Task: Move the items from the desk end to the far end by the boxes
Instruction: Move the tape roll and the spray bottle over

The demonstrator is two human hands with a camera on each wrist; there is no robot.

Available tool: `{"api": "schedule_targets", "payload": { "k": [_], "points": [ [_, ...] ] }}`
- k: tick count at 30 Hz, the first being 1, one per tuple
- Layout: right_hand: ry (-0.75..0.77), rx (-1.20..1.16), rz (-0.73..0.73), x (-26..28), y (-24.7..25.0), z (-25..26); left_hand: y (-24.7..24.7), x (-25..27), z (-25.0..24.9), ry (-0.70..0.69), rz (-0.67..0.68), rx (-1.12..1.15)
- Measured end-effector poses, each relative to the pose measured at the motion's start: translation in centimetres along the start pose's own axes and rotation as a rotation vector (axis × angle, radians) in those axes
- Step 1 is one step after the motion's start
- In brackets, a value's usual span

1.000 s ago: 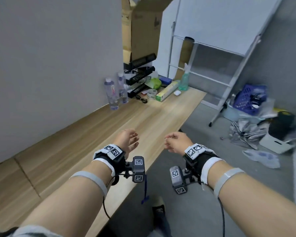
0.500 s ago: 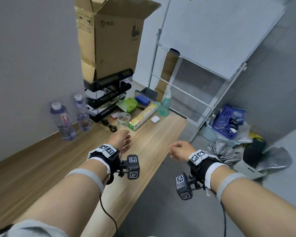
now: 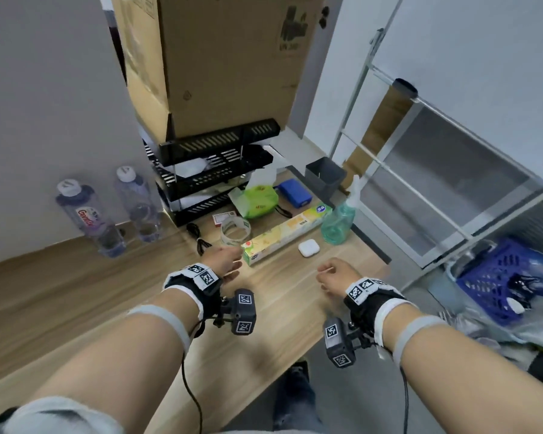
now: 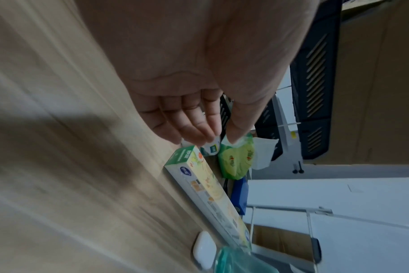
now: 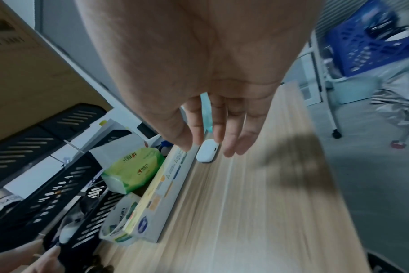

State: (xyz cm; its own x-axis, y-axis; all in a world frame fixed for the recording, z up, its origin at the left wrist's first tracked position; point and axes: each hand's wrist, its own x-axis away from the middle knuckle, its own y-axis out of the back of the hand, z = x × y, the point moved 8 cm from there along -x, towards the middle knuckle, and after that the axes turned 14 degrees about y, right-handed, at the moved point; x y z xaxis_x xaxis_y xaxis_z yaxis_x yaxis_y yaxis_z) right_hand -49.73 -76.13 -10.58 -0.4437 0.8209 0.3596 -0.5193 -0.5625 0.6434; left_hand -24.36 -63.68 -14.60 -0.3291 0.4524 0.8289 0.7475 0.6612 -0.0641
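Note:
Both hands hover empty over the wooden desk [image 3: 60, 296] near its far end. My left hand [image 3: 234, 261] has relaxed fingers [image 4: 194, 127] just short of the near end of a long yellow-green wrap box [image 3: 286, 233]. My right hand [image 3: 325, 274] hangs loosely a little in front of a white earbud case [image 3: 308, 247], and its fingers [image 5: 218, 129] are straight in the right wrist view. A tape roll [image 3: 235, 230], a green tissue pack [image 3: 257, 200], a blue case [image 3: 293, 192] and a teal spray bottle [image 3: 339, 220] lie close by. Two water bottles [image 3: 88, 217] stand by the wall.
A black tiered tray rack [image 3: 217, 170] carries a large cardboard box [image 3: 220, 57] at the desk's far end. A grey bin [image 3: 325, 177] and a black cable [image 3: 198, 238] sit nearby. To the right are a white metal frame [image 3: 405, 183] and a blue basket [image 3: 499, 277] on the floor.
The view has closed in on the far end of the desk. Both hands have come forward to the wrap box and earbud case, still holding nothing.

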Motion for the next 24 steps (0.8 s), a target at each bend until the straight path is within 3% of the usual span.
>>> {"api": "schedule_targets", "payload": {
  "k": [8,10,14,16,18,24],
  "points": [
    [0.046,0.234,0.126,-13.5,3.7,-3.1,-2.5,-4.3,-1.8,0.054,-0.297,0.06],
    [-0.05,0.186,0.057,-15.4,5.0,-4.6,-2.3,-4.9,-1.8,0.069,-0.378,0.064],
    [-0.261,0.097,-0.236,-16.1,8.2,-6.9,-0.9,-5.9,-1.0,0.125,-0.558,0.036],
    [-0.186,-0.002,-0.418,-16.9,9.7,-6.7,-0.6,-6.2,-1.3,0.125,-0.613,0.052],
    [-0.092,-0.068,-0.497,-18.3,10.9,-6.6,-0.3,-6.7,-1.6,0.117,-0.658,0.048],
    [0.089,-0.115,-0.369,-21.3,10.8,-6.4,-0.4,-8.1,-2.7,0.114,-0.679,-0.146]
  ]
}}
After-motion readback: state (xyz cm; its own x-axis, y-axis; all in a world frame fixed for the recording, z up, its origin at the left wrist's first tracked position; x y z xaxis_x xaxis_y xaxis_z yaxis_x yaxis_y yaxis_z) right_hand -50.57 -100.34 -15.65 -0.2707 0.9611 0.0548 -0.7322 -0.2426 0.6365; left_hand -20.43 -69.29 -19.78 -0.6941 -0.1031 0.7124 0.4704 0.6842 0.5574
